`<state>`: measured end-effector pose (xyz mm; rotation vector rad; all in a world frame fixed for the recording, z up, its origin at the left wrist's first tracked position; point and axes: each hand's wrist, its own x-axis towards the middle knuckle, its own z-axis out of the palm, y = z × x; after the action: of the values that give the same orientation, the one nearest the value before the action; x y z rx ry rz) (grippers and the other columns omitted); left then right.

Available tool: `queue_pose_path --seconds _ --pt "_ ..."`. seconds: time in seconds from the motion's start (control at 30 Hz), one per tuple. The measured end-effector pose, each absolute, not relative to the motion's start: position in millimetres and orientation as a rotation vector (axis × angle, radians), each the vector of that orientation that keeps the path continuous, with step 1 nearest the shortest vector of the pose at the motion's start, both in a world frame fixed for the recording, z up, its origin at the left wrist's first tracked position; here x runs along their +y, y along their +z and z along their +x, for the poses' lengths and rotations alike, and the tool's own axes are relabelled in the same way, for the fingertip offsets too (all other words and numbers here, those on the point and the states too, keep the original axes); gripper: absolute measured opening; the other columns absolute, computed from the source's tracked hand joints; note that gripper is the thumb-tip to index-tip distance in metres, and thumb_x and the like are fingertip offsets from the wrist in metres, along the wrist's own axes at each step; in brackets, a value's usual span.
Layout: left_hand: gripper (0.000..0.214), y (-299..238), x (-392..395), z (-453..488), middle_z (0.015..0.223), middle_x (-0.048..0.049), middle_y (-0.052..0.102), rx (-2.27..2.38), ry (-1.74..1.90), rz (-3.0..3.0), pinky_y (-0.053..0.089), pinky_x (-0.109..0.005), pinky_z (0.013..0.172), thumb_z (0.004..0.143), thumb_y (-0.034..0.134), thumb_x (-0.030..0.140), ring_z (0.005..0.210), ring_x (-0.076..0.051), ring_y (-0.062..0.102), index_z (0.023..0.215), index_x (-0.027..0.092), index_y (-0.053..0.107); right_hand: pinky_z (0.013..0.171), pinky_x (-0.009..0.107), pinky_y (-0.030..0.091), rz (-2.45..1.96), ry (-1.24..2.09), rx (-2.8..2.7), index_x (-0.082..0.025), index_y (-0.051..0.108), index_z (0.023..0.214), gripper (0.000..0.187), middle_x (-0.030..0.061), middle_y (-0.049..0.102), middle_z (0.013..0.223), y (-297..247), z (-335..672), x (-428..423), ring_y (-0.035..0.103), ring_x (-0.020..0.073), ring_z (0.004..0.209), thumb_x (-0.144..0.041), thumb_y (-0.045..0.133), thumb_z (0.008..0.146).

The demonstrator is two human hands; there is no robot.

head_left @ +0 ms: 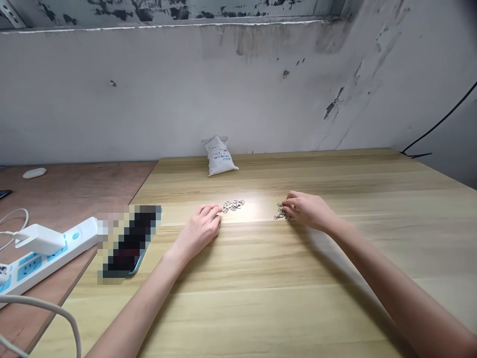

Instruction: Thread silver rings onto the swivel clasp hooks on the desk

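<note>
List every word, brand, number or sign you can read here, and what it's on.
No text is legible enough to quote.
White packet: dark print and a small blue patch, too small and blurred to read.
Phone: pixelated, nothing readable.
Power strip: no lettering I can make out.
Small metal pieces: no marking discernible.

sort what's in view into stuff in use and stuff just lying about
Seemingly in use:
left metal pile, beside left hand
right metal pile, at right hand

Seemingly lying about:
packet
phone
power strip
charger
white oval thing
</note>
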<state>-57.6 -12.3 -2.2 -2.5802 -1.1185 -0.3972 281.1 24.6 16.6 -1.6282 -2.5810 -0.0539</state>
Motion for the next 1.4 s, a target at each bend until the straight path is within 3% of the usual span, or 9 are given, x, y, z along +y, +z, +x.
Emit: queue_pose_path --seconds 0.13,0.33,0.43,0.6,0.7,0.8,1.07,1.3,1.4 --pt "0.025 -1.7 -9.8 -55.2 0.107 -0.0130 0.065 -1.211 -0.379 -2.618 0.047 -0.043 0.087 0.092 0.040 0.008 0.102 -0.027 0.059 0.083 0.015 0.062 0.049 0.027 0.025 -1.602 -0.090 -2.644 -0.021 0.064 0.060 0.036 0.0046 0.061 0.073 21.4 272.8 28.9 0.053 0.0139 0.057 -0.023 0.046 0.091" --pt "0.023 2.6 -10.7 -56.0 0.106 -0.0103 0.061 -1.306 -0.370 -2.727 0.046 -0.041 0.090 0.096 0.037 0.014 0.103 -0.024 0.056 0.085 0.016 0.057 0.048 0.029 0.019 -1.601 -0.074 -2.654 -0.020 0.049 0.045 0.033 0.0048 0.054 0.052 20.7 259.4 35.0 0.047 0.0154 0.047 -0.013 0.053 0.077" --pt "0.019 4.0 -15.9 -55.5 0.107 -0.0090 0.059 -1.351 -0.402 -2.765 0.047 -0.039 0.090 0.098 0.037 0.017 0.101 -0.022 0.055 0.088 0.017 0.054 0.049 0.027 0.022 -1.591 -0.012 -2.611 -0.020 0.053 0.051 0.023 0.0034 0.060 0.055 24.5 253.3 35.9 0.051 0.0158 0.050 -0.012 0.057 0.073" --pt "0.018 4.9 -23.8 -52.8 0.115 -0.0092 0.055 -1.427 -0.529 -2.856 0.045 -0.042 0.097 0.100 0.034 0.018 0.112 -0.022 0.052 0.093 0.018 0.051 0.056 0.023 0.038 -1.487 0.199 -2.458 -0.022 0.064 0.080 0.012 -0.0002 0.069 0.075 22.0 228.2 14.9 0.061 0.0130 0.065 -0.021 0.052 0.084" --pt "0.017 5.2 -26.7 -49.5 0.119 -0.0098 0.053 -1.462 -0.595 -2.918 0.042 -0.045 0.102 0.100 0.034 0.019 0.118 -0.023 0.050 0.095 0.018 0.050 0.056 0.023 0.042 -1.205 0.734 -2.180 -0.019 0.061 0.079 0.014 0.0008 0.066 0.071 11.5 203.3 -5.7 0.056 0.0123 0.060 -0.025 0.051 0.087" --pt "0.016 5.8 -29.5 -46.6 0.119 -0.0099 0.053 -1.498 -0.622 -2.948 0.042 -0.047 0.104 0.100 0.034 0.021 0.118 -0.023 0.050 0.095 0.019 0.049 0.054 0.023 0.040 -1.143 0.982 -2.007 -0.018 0.062 0.079 0.016 -0.0005 0.062 0.067 0.8 181.8 -19.3 0.051 0.0116 0.057 -0.028 0.053 0.088" --pt "0.014 0.0 -32.6 -47.1 0.112 -0.0067 0.055 -1.520 -0.503 -2.917 0.028 -0.057 0.115 0.097 0.037 0.017 0.110 -0.021 0.053 0.092 0.018 0.050 0.056 0.025 0.039 -1.191 0.898 -1.983 -0.019 0.063 0.077 0.015 -0.0007 0.062 0.067 -7.7 172.3 -22.6 0.051 0.0124 0.059 -0.026 0.056 0.088" --pt "0.013 -0.4 -30.6 -50.2 0.114 -0.0071 0.056 -1.512 -0.495 -2.895 0.029 -0.055 0.115 0.097 0.040 0.018 0.114 -0.022 0.053 0.094 0.019 0.053 0.056 0.024 0.036 -1.231 0.619 -2.139 -0.020 0.064 0.081 0.012 -0.0013 0.062 0.066 -12.9 170.7 -30.7 0.051 0.0116 0.056 -0.023 0.055 0.088" --pt "0.013 10.5 -44.8 -40.4 0.117 -0.0088 0.056 -1.495 -0.543 -2.911 0.037 -0.051 0.109 0.097 0.043 0.026 0.118 -0.024 0.051 0.101 0.019 0.055 0.055 0.024 0.034 -1.208 0.546 -2.210 -0.020 0.064 0.084 0.011 -0.0014 0.063 0.067 -16.0 171.3 -32.5 0.051 0.0108 0.056 -0.023 0.054 0.088"
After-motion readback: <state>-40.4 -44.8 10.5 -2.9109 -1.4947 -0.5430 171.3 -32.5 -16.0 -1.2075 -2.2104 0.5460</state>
